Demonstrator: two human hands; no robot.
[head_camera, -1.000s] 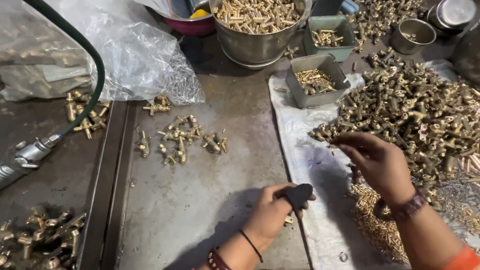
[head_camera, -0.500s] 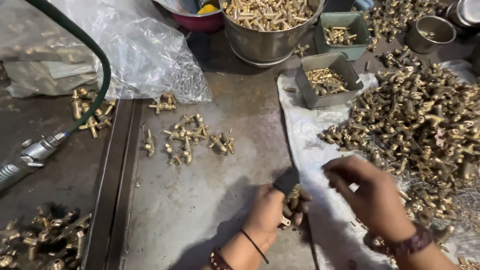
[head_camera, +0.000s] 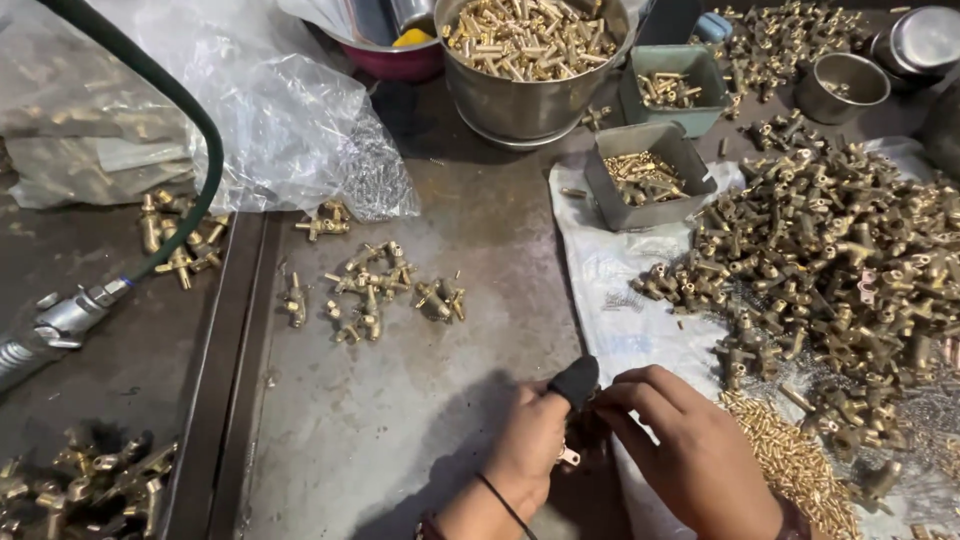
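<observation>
Head view: hands (head_camera: 610, 440) together pinching a brass fitting (head_camera: 568, 457) over the grey metal bench (head_camera: 440, 400)

Crumpled clear plastic bag (head_camera: 250, 110) at upper left of tabletop (head_camera: 420, 400), white printed sack (head_camera: 620, 310) spread flat at right.

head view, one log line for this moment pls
left hand: black-capped thumb, grips small brass part | right hand: fingertips meet it | brass fittings pile: right, on white sheet

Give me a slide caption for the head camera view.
Two hands, left hand and right hand, meet over a small brass fitting beside a heap of brass fittings.
</observation>
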